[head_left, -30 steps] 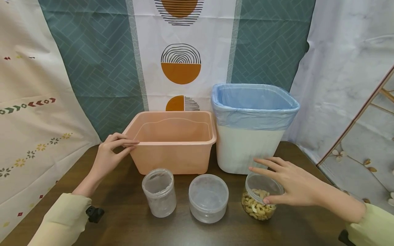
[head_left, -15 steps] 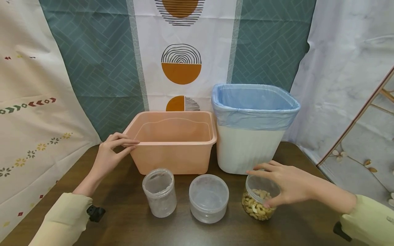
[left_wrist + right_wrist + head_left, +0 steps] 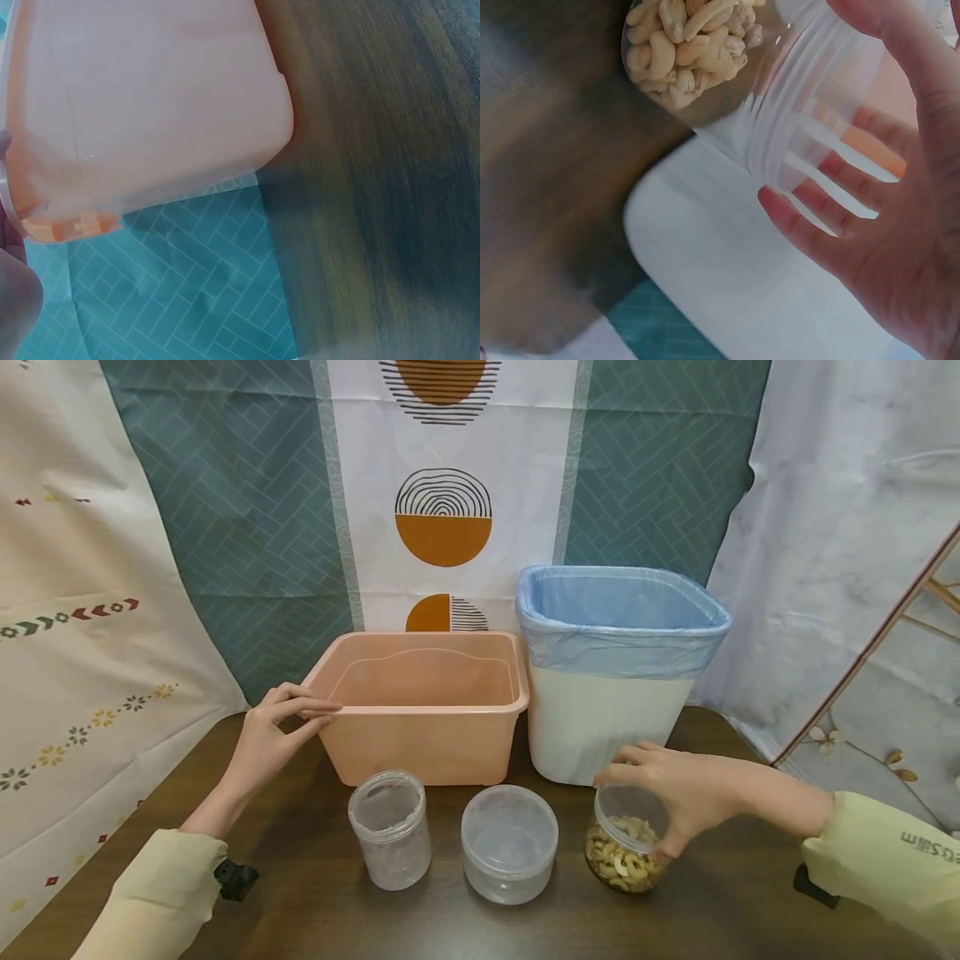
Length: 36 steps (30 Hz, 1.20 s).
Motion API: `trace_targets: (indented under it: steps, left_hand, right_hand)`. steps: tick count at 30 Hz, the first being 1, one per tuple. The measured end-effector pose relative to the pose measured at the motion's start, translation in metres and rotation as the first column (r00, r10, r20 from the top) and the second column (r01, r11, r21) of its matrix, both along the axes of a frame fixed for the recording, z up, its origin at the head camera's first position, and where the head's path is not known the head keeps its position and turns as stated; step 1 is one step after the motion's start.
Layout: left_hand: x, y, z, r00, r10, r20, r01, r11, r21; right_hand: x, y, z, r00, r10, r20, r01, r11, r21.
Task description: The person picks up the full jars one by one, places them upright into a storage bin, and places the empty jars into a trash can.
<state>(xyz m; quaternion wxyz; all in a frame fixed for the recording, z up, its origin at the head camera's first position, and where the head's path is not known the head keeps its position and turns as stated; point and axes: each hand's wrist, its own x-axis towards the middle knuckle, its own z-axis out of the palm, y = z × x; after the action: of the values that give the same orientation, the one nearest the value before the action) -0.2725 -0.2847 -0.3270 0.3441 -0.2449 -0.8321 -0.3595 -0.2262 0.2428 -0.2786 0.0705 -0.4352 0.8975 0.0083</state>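
My left hand (image 3: 277,735) pinches the front-left rim of a peach plastic tub (image 3: 420,747); part of that hand shows at the edge of the left wrist view. My right hand (image 3: 678,789) grips the upper part of a clear jar of cashews (image 3: 624,860), with the thumb on the near right side and fingers on the far side. In the right wrist view, the fingers curl around the ridged lid of the jar, and the cashews (image 3: 690,52) fill its lower part. A tall clear jar (image 3: 393,852) and a short, wide clear jar (image 3: 510,860) stand to its left.
Behind the cashew jar stands a white bin (image 3: 600,727) lined with a blue bag (image 3: 622,652). Everything stands on a dark wooden table (image 3: 315,893). Patterned cloths (image 3: 247,527) hang along the back and sides.
My right hand has come in from the right and closed around the cashew jar, which has shifted slightly left. The left hand stays on the tub rim.
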Motion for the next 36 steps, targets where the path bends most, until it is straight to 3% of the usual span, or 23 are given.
trace_targets:
  steps: [5, 13, 36]
  left_hand:
    - [-0.001, 0.0, -0.001, 1.0, 0.008, 0.005, -0.008, 1.0, -0.001]
    - [-0.001, 0.0, 0.0, 1.0, 0.01, 0.008, -0.01, 1.0, 0.0]
    - [0.001, -0.001, -0.001, 0.999, 0.029, 0.024, -0.03, 0.999, 0.017]
  right_hand:
    - [-0.003, -0.015, 0.028, 0.999, 0.006, 0.043, -0.008, 0.999, 0.04]
    - [-0.004, -0.04, 0.078, 0.999, -0.004, 0.042, 0.001, 0.998, 0.065]
    - [-0.02, -0.138, 0.179, 0.992, 0.121, 0.029, -0.124, 0.978, 0.169]
